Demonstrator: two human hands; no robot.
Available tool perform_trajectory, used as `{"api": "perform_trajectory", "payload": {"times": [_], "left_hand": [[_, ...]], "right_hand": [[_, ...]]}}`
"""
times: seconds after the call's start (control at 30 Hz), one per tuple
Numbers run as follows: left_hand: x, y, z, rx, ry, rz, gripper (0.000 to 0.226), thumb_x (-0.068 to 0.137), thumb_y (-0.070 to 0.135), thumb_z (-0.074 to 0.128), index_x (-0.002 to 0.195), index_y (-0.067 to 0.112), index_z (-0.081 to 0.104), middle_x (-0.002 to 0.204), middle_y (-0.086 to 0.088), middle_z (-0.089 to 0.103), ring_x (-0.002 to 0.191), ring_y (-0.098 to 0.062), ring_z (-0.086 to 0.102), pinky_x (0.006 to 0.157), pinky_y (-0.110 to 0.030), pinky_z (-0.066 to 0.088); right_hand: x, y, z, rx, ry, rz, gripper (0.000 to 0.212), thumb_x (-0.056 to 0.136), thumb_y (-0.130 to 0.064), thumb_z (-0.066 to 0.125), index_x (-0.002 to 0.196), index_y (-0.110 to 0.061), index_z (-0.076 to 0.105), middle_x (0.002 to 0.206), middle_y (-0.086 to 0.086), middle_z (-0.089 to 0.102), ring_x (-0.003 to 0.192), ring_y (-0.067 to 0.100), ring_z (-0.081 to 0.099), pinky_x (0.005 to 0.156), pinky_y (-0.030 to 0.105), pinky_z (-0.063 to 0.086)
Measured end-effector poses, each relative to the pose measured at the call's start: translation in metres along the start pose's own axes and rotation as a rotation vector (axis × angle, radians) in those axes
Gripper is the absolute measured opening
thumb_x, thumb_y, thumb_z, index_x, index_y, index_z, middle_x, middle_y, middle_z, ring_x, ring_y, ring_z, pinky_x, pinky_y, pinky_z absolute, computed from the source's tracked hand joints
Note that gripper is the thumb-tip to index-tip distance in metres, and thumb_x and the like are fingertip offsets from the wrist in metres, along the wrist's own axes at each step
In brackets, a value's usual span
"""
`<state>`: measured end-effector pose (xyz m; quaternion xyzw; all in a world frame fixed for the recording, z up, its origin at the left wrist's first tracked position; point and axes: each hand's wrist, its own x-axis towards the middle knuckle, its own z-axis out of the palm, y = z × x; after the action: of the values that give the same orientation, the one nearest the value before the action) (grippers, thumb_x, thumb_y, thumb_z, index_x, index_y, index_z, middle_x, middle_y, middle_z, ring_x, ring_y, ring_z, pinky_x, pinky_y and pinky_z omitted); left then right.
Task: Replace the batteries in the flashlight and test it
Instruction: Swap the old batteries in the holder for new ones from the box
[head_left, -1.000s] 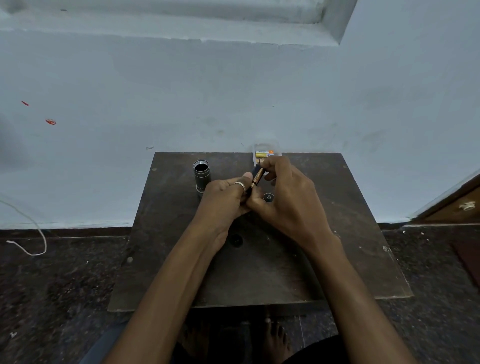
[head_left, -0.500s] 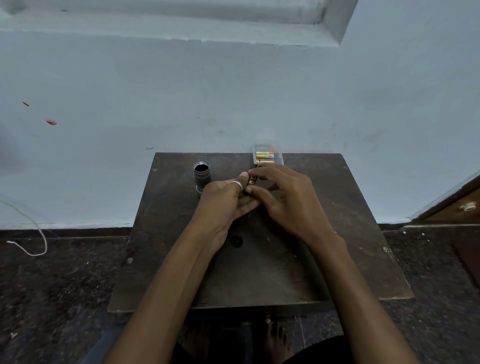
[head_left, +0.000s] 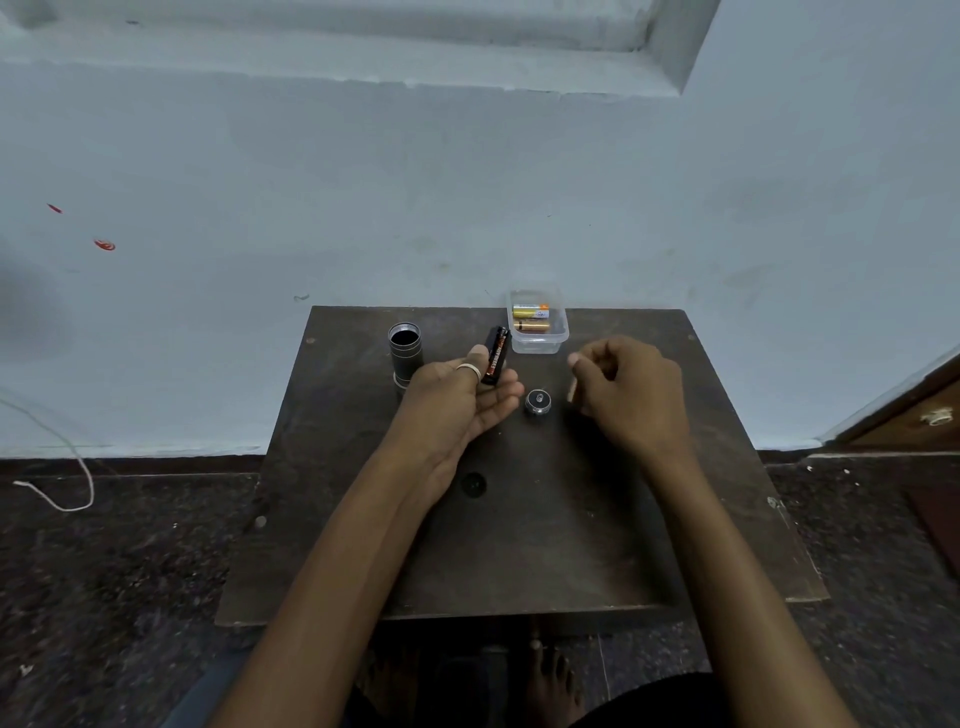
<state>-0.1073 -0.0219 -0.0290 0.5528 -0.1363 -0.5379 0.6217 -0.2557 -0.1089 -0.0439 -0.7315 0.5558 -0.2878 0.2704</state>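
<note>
- Flashlight body (head_left: 405, 352): dark cylinder standing upright at the far left of the counter (head_left: 545, 545), open threaded end up. Its base is partly hidden behind the left hand.
- End cap (head_left: 537, 401): small round piece lying on the counter between the two hands, apart from the body.
- Left hand (head_left: 457, 397): palm turned up with the fingers nearly straight. The thumb, which wears a ring (head_left: 470, 370), pinches a black battery (head_left: 496, 356) against the fingers.
- Black battery: tilted nearly upright, with red-orange lettering. Its lower end is covered by the fingers, and I cannot tell whether it is one cell or several.
- Right hand (head_left: 628, 395): above the counter to the right of the cap, fingers curled inward. A pale sliver shows at the fingertips, but I cannot tell whether anything is held.
- Clear tub (head_left: 537, 345): at the far edge of the counter, with two gold batteries (head_left: 530, 318) lying inside.
- White cord (head_left: 57, 470): on the floor to the left, cut off by the frame edge.
- Bare foot (head_left: 550, 680): below the near edge of the counter, dim.
</note>
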Motion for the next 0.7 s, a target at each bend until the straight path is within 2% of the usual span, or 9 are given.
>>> {"api": "perform_trajectory", "payload": {"times": [0.07,0.13,0.23,0.33,0.4,0.5,0.57,0.63,0.7], "left_hand": [[0.0,0.0,0.001,0.008,0.004,-0.003,0.033,0.105,0.024,0.046,0.103,-0.004,0.064,0.078,-0.007,0.071,0.064,-0.009,0.072,0.059,-0.02,0.058],[-0.001,0.0,0.001,0.009,0.005,-0.008,0.033,0.105,0.024,0.046,0.102,-0.003,0.065,0.078,-0.007,0.071,0.063,-0.008,0.072,0.057,-0.02,0.058],[-0.002,0.0,0.002,0.011,0.001,-0.013,0.033,0.105,0.024,0.046,0.102,-0.003,0.065,0.078,-0.007,0.07,0.061,-0.007,0.071,0.056,-0.019,0.057],[-0.002,-0.001,0.002,0.012,-0.002,-0.017,0.034,0.105,0.024,0.045,0.104,-0.004,0.065,0.079,-0.008,0.07,0.061,-0.008,0.071,0.056,-0.019,0.057],[-0.002,-0.001,0.002,0.011,-0.008,-0.018,0.034,0.105,0.024,0.045,0.105,-0.004,0.065,0.08,-0.008,0.07,0.061,-0.008,0.071,0.056,-0.019,0.057],[-0.002,0.001,0.001,0.01,-0.026,-0.018,0.036,0.105,0.025,0.044,0.107,-0.005,0.065,0.079,-0.007,0.072,0.064,-0.009,0.072,0.056,-0.02,0.057],[-0.002,0.001,0.001,0.012,-0.046,-0.014,0.037,0.106,0.026,0.043,0.106,-0.004,0.065,0.076,-0.004,0.074,0.067,-0.011,0.074,0.057,-0.021,0.057],[-0.002,0.0,0.001,0.022,-0.071,-0.006,0.037,0.106,0.029,0.042,0.104,0.0,0.067,0.074,-0.002,0.075,0.071,-0.013,0.075,0.059,-0.022,0.058],[-0.003,0.0,0.001,0.031,-0.094,0.006,0.037,0.106,0.03,0.041,0.098,0.005,0.068,0.074,-0.001,0.076,0.074,-0.015,0.075,0.062,-0.024,0.059]], "right_hand": [[-0.001,0.004,0.002,-0.204,-0.007,-0.04,0.016,0.094,-0.031,0.064,0.086,-0.018,0.069,0.083,-0.002,0.074,0.086,0.023,0.068,0.074,0.032,0.048],[-0.003,0.006,0.005,-0.271,-0.015,-0.064,0.017,0.094,-0.032,0.063,0.09,-0.018,0.069,0.091,0.004,0.075,0.093,0.031,0.067,0.075,0.035,0.049],[-0.003,0.005,0.011,-0.281,0.0,-0.128,0.016,0.093,-0.028,0.065,0.101,-0.015,0.07,0.1,0.007,0.075,0.099,0.033,0.067,0.078,0.037,0.05],[-0.003,0.003,0.013,-0.255,0.009,-0.157,0.025,0.092,-0.025,0.067,0.114,-0.013,0.068,0.103,0.009,0.074,0.101,0.031,0.067,0.08,0.036,0.049],[-0.002,0.003,0.012,-0.199,0.04,-0.145,0.021,0.092,-0.024,0.066,0.11,-0.014,0.07,0.1,0.007,0.076,0.096,0.028,0.069,0.081,0.034,0.051],[-0.001,0.0,0.006,-0.087,0.106,-0.114,0.013,0.094,-0.025,0.063,0.096,-0.019,0.075,0.085,-0.003,0.075,0.086,0.019,0.07,0.077,0.03,0.051],[-0.001,-0.006,0.002,0.074,0.096,-0.11,0.013,0.095,-0.029,0.065,0.094,-0.023,0.076,0.079,-0.011,0.073,0.08,0.009,0.07,0.073,0.025,0.051],[-0.003,-0.012,0.001,0.274,0.002,-0.13,0.012,0.09,-0.032,0.072,0.1,-0.027,0.075,0.087,-0.015,0.074,0.083,-0.001,0.07,0.074,0.016,0.053],[-0.005,-0.016,0.002,0.367,-0.152,-0.161,0.032,0.083,-0.032,0.081,0.113,-0.026,0.072,0.105,-0.015,0.074,0.098,-0.006,0.067,0.082,0.015,0.054]]}}
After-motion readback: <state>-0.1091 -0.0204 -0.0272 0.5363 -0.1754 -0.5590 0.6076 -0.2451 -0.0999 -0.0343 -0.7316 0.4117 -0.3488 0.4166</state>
